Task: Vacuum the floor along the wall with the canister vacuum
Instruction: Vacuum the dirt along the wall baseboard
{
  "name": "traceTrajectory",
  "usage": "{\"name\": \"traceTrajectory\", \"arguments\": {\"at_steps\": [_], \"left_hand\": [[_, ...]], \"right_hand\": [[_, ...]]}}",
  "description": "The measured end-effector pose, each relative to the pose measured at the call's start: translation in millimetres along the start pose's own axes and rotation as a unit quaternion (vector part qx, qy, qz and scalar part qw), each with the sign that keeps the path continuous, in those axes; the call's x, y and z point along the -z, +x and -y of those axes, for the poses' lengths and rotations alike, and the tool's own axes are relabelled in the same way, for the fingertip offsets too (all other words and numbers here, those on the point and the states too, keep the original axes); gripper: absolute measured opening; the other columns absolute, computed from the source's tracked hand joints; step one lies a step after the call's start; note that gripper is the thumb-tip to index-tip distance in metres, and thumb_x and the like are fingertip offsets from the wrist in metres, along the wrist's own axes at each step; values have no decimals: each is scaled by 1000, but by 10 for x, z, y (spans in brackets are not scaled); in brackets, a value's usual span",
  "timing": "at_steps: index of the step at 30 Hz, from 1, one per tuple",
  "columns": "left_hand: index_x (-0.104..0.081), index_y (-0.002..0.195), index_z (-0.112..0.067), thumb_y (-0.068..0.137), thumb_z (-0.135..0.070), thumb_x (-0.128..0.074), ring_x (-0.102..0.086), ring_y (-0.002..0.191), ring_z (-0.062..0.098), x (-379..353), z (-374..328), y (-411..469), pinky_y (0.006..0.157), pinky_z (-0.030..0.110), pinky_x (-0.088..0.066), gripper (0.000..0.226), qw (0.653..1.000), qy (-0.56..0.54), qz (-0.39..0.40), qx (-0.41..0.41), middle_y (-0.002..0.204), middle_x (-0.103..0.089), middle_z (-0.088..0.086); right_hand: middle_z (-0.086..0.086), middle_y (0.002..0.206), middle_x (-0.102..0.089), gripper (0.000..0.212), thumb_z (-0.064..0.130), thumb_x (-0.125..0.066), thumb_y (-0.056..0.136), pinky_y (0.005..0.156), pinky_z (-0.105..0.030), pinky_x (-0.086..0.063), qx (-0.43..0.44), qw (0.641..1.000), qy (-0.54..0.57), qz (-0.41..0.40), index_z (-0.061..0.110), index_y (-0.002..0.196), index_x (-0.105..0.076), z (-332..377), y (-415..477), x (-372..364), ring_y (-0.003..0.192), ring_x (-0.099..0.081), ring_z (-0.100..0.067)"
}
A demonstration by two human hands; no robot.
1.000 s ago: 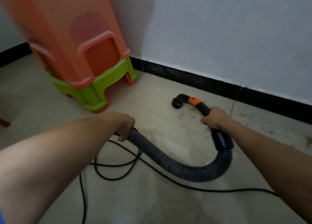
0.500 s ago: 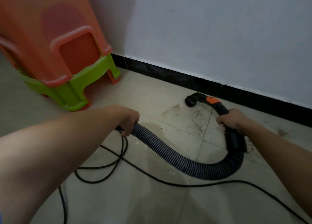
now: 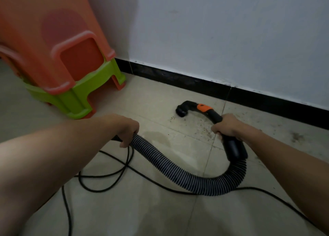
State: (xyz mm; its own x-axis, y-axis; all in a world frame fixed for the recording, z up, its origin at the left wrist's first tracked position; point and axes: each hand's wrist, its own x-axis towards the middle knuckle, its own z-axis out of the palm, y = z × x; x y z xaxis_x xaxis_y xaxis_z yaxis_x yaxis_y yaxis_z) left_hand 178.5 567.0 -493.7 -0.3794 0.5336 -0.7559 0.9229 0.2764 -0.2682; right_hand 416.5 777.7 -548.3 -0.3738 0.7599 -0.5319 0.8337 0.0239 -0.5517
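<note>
Head cam. Nozzle (image 3: 182, 111): at floor (image 3: 160, 97), close to black skirting (image 3: 195, 83), grit (image 3: 204, 129) beside it. Our right grip (image 3: 229, 127): fingers wrapped round black handle (image 3: 216, 117). Our left grip (image 3: 127, 129): wrapped round ribbed hose (image 3: 178, 171), which sags in a U btwn both. Cord (image 3: 252, 187) loops underneath. Stacked stools (image 3: 71, 66) upper left.

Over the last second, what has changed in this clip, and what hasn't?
The nozzle swept right along the baseboard, away from the stacked stools, then came partway back left, the right hand carrying it by the handle. Nothing was let go: the left hand still grips the hose, and grit still lies on the tiles beside the nozzle.
</note>
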Motion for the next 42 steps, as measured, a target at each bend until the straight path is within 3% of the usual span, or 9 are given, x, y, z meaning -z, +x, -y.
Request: {"name": "traceTrajectory", "arguments": {"at_steps": [2,6,11,16,21,26,32,38,42], "left_hand": [[-66,110,-5,70,-8,-79,-59,88,22,-9,-36,-5,68,30,-44,42,1000,8,0,-4,105,-66,8],[-66,110,-5,71,-10,-80,-59,87,21,-13,-20,-8,67,29,-44,42,1000,4,-13,-3,105,-67,9],[-67,108,-6,68,-9,-81,-63,91,23,-85,-68,17,68,30,-45,42,1000,15,4,-19,97,-64,5],[-66,102,-7,66,-10,-81,-62,85,23,-111,-117,68,66,32,-46,39,999,14,1,-35,91,-63,4],[-62,92,-15,63,-11,-81,-65,86,23,-70,-158,241,73,35,-55,35,999,13,-15,-47,88,-64,3],[-61,89,-17,64,-14,-79,-66,88,24,43,-146,476,76,37,-55,31,998,-12,-14,-62,87,-64,3],[-66,99,-10,66,-12,-79,-65,91,27,214,-631,690,67,35,-48,36,990,17,12,-143,92,-62,5],[-66,100,-11,66,-13,-78,-66,91,26,239,-530,722,66,34,-49,37,992,22,-8,-121,99,-67,8],[-64,96,-13,67,-12,-79,-64,86,23,47,-290,684,66,32,-49,33,995,26,16,-90,88,-62,2]], "right_hand": [[-8,52,-64,27,4,-68,76,36,-21,-43,5,1000,-9,10,-1,99,-54,88,-36,-25,34,-57,-16],[-12,84,-62,38,15,-72,79,48,-28,-47,21,996,-83,-36,8,108,-48,79,-67,-71,61,-64,-22],[-10,68,-68,33,10,-70,74,40,-23,-48,54,994,-75,60,8,104,-57,193,-114,-132,42,-61,-15],[-11,80,-67,35,13,-71,78,39,-21,-45,52,995,-78,39,13,109,-54,100,-87,-83,51,-61,-15],[-8,73,-59,37,16,-71,81,43,-23,-37,-14,993,-61,-97,4,111,-55,-135,64,239,55,-57,-17],[-20,70,-67,32,6,-69,75,64,-38,-56,-78,993,16,-91,-10,102,-61,-414,80,586,57,-62,-29],[-10,56,-67,24,8,-70,77,50,-32,-54,-79,997,17,8,5,98,-59,-714,-354,521,46,-63,-22],[-17,70,-67,30,9,-71,81,43,-28,-49,-116,986,22,-119,1,106,-57,-747,-269,483,49,-63,-23],[-18,80,-68,34,9,-70,82,48,-31,-53,-92,994,32,-46,3,111,-54,-448,-192,300,56,-63,-23]]}}
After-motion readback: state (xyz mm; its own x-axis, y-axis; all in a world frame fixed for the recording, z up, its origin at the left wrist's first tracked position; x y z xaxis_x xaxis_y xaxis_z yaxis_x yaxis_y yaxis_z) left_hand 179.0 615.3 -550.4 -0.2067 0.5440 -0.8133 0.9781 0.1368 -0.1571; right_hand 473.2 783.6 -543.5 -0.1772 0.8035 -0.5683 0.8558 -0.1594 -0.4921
